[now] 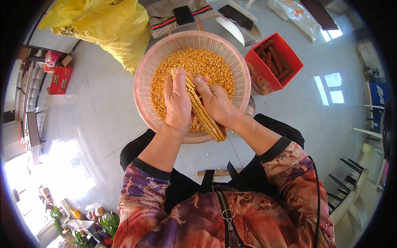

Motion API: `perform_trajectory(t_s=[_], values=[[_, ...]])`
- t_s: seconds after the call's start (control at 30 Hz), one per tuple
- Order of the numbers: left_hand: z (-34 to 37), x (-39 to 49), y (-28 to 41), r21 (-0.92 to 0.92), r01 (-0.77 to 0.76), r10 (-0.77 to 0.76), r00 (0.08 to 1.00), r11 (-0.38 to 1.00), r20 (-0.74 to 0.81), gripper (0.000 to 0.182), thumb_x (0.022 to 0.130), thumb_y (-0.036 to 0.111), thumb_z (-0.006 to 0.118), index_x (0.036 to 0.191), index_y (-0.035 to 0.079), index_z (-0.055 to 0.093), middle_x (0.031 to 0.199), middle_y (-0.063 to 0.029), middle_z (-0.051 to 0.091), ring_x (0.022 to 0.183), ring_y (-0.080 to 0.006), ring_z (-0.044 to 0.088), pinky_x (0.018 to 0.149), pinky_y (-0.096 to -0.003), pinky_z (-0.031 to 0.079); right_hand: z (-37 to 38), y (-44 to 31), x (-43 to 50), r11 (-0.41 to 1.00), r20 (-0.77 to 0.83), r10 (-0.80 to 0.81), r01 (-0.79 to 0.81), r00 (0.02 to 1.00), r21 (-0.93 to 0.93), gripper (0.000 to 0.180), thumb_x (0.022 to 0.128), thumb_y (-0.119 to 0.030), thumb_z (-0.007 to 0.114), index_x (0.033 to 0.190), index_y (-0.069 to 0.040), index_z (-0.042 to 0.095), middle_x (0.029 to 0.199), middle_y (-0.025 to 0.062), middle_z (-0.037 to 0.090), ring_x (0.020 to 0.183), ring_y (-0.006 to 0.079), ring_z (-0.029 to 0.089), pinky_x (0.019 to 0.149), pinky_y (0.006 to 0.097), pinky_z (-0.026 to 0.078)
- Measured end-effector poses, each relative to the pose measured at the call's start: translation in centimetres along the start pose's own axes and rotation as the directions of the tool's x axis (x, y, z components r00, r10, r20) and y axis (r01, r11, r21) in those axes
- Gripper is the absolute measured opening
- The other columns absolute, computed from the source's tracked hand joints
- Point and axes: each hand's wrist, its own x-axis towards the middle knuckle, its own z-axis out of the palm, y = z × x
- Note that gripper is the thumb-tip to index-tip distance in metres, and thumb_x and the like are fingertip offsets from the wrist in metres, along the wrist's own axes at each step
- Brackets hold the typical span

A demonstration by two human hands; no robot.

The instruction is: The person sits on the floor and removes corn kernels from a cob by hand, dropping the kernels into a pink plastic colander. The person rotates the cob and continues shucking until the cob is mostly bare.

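Both of my hands grip a dried corn cob [201, 107] that still bears long rows of yellow kernels. It slants from upper left to lower right. My left hand [179, 100] wraps the upper end, its thumb pressed near the tip. From the other side my right hand [218, 102] holds the middle, thumb along the rows; its fingers are partly hidden behind the cob. Beneath the hands stands a pink plastic basket [143, 90] holding a wide layer of loose corn kernels [198, 59]. The cob's lower end hangs over the near rim.
Right of the basket, a red box [263, 76] contains several stripped reddish cobs [273, 60]. A bulging yellow plastic bag [114, 34] stands left. Beyond lie a phone [183, 15] on a patterned cloth [159, 18], a dustpan [235, 31] and a broom [237, 15].
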Motion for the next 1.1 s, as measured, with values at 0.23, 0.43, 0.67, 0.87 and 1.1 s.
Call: perform_trajectory(t_s=[0.23, 0.43, 0.67, 0.87, 1.1], values=[[-1.0, 0.3, -1.4, 0.081, -0.024, 0.021, 0.999, 0.996, 0.034, 0.047, 0.107, 0.042, 0.035, 0.113, 0.0, 0.056, 0.101, -0.0135, 0.065, 0.094, -0.0216, 0.062, 0.088, -0.0345, 0.052, 0.5, -0.4, 0.1, 0.996, -0.031, -0.083, 0.083, 0.996, -0.013, 0.064, 0.103, -0.052, 0.044, 0.119, 0.007, 0.063, 0.11, 0.0113, 0.064, 0.103, 0.0168, 0.057, 0.093, 0.0287, 0.045], [-1.3, 0.4, -2.2, 0.191, -0.115, 0.117, 0.993, 0.975, 0.001, 0.045, 0.106, 0.042, 0.04, 0.118, 0.001, 0.054, 0.111, -0.0102, 0.059, 0.104, -0.0168, 0.054, 0.092, -0.031, 0.046, 0.3, -0.3, 0.2, 0.99, -0.071, -0.013, 0.023, 0.997, 0.138, 0.063, 0.103, -0.05, 0.044, 0.123, 0.007, 0.061, 0.116, 0.0123, 0.063, 0.106, 0.0181, 0.057, 0.095, 0.029, 0.045], [-2.0, 0.9, -2.2, 0.198, -0.032, 0.031, 0.999, 0.98, 0.008, 0.05, 0.108, 0.042, 0.032, 0.123, 0.0, 0.055, 0.113, -0.0137, 0.064, 0.106, -0.0213, 0.061, 0.095, -0.0332, 0.05, 0.9, -1.1, 0.9, 0.991, -0.041, 0.008, -0.002, 0.999, 0.132, 0.062, 0.103, -0.049, 0.044, 0.122, 0.007, 0.061, 0.116, 0.0131, 0.063, 0.107, 0.0178, 0.057, 0.095, 0.0289, 0.045], [-2.1, 0.5, -2.3, 0.3, -0.145, 0.144, 0.989, 0.943, 0.027, 0.049, 0.108, 0.039, 0.033, 0.126, -0.001, 0.054, 0.116, -0.0135, 0.063, 0.109, -0.0207, 0.059, 0.099, -0.0329, 0.047, 1.0, -0.6, 1.6, 0.992, -0.043, -0.043, 0.047, 0.998, 0.115, 0.063, 0.103, -0.049, 0.045, 0.122, 0.009, 0.062, 0.111, 0.0157, 0.066, 0.106, 0.0191, 0.06, 0.094, 0.029, 0.046], [-1.7, 0.1, -1.9, 0.192, -0.112, 0.111, 0.994, 0.975, 0.021, 0.046, 0.108, 0.037, 0.034, 0.129, 0.001, 0.053, 0.119, -0.0116, 0.062, 0.111, -0.0202, 0.058, 0.1, -0.0333, 0.046, 1.2, -0.1, 2.0, 0.964, -0.065, 0.046, -0.027, 0.997, 0.265, 0.064, 0.103, -0.05, 0.044, 0.119, 0.009, 0.063, 0.106, 0.0129, 0.067, 0.096, 0.0173, 0.062, 0.087, 0.0288, 0.049]])
